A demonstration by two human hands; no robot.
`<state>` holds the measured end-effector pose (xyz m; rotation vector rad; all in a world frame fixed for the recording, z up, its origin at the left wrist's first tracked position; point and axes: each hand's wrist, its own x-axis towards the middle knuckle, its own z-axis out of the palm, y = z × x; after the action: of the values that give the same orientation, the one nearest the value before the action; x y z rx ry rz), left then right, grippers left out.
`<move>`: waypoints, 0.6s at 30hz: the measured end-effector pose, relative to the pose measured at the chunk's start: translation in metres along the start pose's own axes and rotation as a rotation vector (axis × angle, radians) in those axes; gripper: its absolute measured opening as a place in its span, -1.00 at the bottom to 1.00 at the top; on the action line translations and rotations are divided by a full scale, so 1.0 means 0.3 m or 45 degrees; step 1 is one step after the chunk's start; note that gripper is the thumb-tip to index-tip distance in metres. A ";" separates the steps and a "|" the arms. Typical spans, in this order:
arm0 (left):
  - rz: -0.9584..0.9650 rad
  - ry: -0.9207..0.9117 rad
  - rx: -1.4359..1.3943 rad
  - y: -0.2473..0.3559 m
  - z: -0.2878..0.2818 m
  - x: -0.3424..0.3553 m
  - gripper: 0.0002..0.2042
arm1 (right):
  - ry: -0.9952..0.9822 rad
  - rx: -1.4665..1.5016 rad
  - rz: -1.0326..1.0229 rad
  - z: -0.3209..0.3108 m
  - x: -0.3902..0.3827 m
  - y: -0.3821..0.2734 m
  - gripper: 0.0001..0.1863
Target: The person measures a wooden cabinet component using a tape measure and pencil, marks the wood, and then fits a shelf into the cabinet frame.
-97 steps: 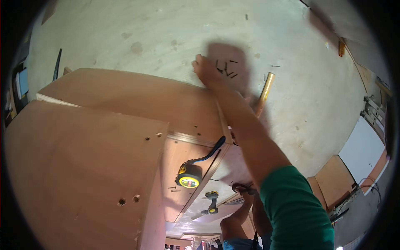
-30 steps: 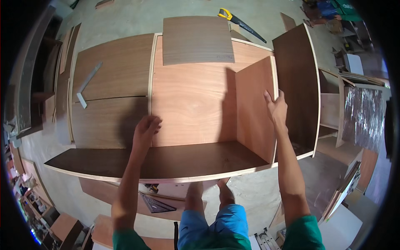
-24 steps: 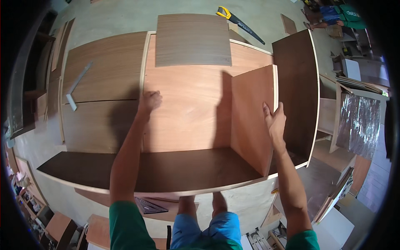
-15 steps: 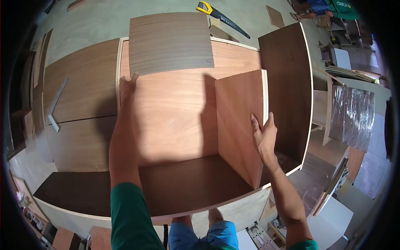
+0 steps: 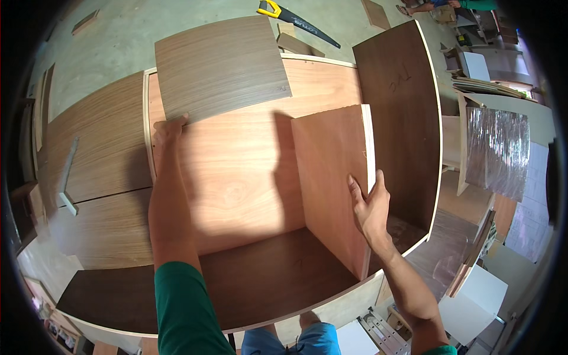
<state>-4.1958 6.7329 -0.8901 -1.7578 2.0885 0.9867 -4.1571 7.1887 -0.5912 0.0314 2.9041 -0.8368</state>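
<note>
My left hand [image 5: 170,129] is at the near left corner of a brown wood-grain panel [image 5: 222,68], its thumb against the panel's edge and its fingers partly hidden. That panel lies over the far side of an open cabinet carcass with a pale plywood back [image 5: 236,177]. My right hand [image 5: 371,207] grips the pale front edge of an upright reddish plywood divider [image 5: 331,177], thumb on the left face and fingers around the far side. The divider stands on the dark side board [image 5: 266,284] nearest me.
Right of the divider rises a dark end board [image 5: 402,112]. A try square [image 5: 69,177] rests on the wood-grain doors [image 5: 100,142] at left. Beyond the cabinet, a yellow-handled handsaw [image 5: 302,23] and offcuts lie on the floor. Another person's arm [image 5: 473,5] shows at top right.
The view has shifted and tilted slightly, moving the cabinet leftward in the picture. Both hands keep about the same places on the panel and the divider.
</note>
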 end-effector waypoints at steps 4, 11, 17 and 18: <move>0.004 -0.246 -0.233 -0.051 -0.079 0.083 -0.31 | -0.065 0.012 0.059 0.002 -0.001 -0.039 -0.61; 0.223 -0.701 -0.864 -0.118 -0.137 0.183 -0.59 | -0.062 -0.017 0.054 -0.003 -0.009 -0.037 -0.62; 0.129 -0.973 -1.644 0.078 -0.200 -0.031 -0.54 | -0.031 -0.080 0.030 -0.035 -0.026 -0.024 -0.63; 0.142 -0.951 -1.672 0.147 -0.217 -0.107 -0.57 | -0.015 -0.111 0.022 -0.057 -0.027 -0.026 -0.63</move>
<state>-4.2139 6.7192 -0.8084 -1.1571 0.9981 2.8511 -4.1512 7.1912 -0.5718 0.0436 2.9216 -0.7044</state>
